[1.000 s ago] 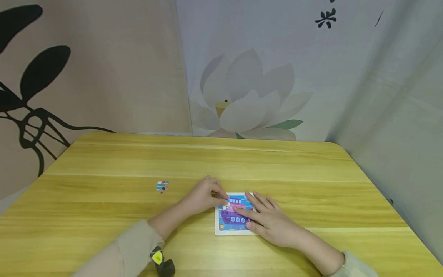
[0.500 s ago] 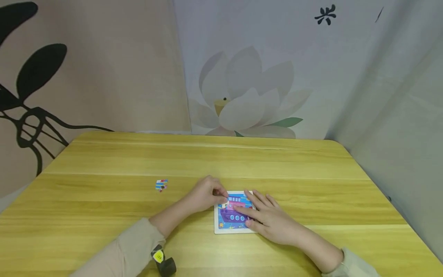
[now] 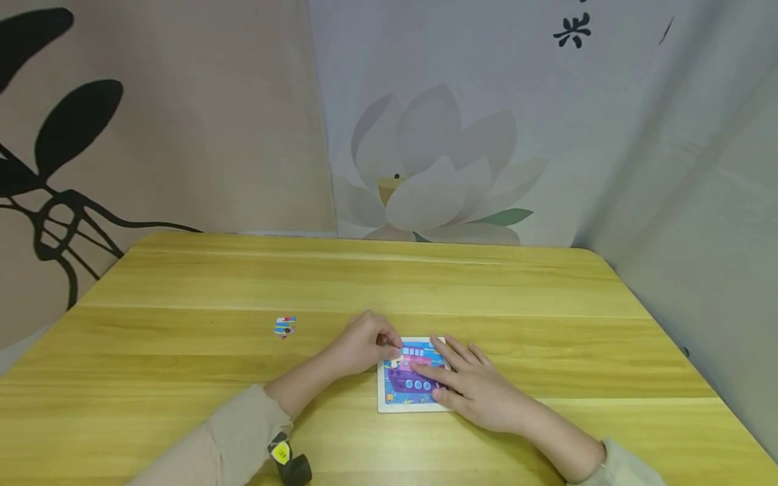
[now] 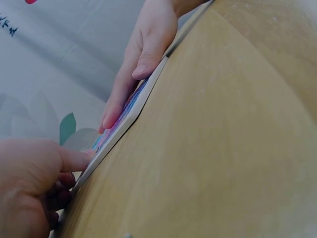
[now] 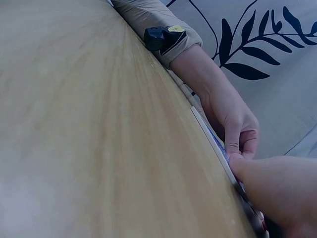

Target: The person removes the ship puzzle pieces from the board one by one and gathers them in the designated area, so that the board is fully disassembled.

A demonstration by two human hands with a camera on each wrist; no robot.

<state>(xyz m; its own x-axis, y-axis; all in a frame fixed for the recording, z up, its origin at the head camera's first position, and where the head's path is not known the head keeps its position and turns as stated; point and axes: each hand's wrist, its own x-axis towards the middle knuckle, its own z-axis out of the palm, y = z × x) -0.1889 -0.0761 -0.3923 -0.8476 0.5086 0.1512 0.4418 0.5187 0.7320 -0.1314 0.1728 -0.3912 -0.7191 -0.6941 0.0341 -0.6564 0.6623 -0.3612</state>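
Picture board (image 3: 410, 385): squarish, white-rimmed, thin, lying flat on the yellow wood-grain table (image 3: 243, 277). Print: purple ship, row of round portholes, pink upper deck, blue ground. Right side and upper-left corner partly covered; whether that corner has a separate piece, too small to tell.

The spread bare right hand (image 3: 477, 393) is covering the right side of the square white-rimmed board with a purple ship (image 3: 407, 408), and the bent-fingered bare left hand (image 3: 363, 344) is hiding its upper left corner. The small multicoloured flat piece (image 3: 283, 328) is showing a pattern too tiny to read. The head view's lower edge is cutting off both beige fabric sleeves (image 3: 246, 428).
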